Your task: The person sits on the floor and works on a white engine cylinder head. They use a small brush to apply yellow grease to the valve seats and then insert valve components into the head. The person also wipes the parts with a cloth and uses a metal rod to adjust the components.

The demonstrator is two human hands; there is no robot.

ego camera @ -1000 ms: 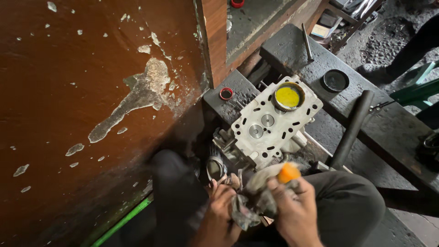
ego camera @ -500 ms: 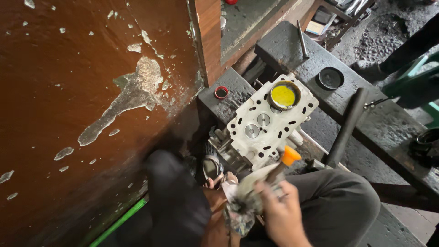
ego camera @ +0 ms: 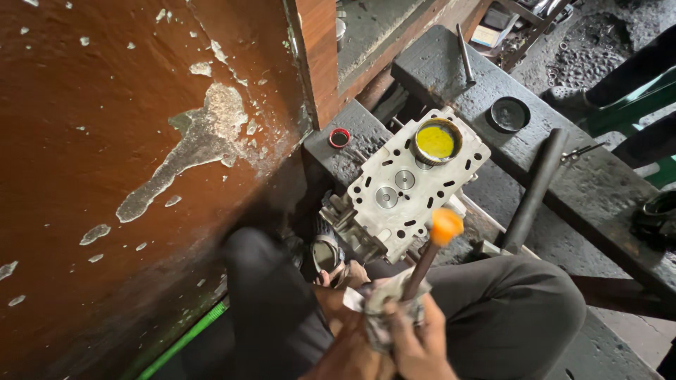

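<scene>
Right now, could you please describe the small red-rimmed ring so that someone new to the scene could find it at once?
Start at the pale metal cylinder head lying on the dark workbench, with a round tin of yellow paste on its far end. Look left of that tin, toward the brown peeling wall: the ring lies there. It is the only red thing on the bench, and far smaller than the black round lid.

Both hands sit low between the bent knees. The right hand [ego camera: 415, 345] is curled into a tight grip. The left hand [ego camera: 348, 348] lies just beside it, fingers folded, touching it.
</scene>
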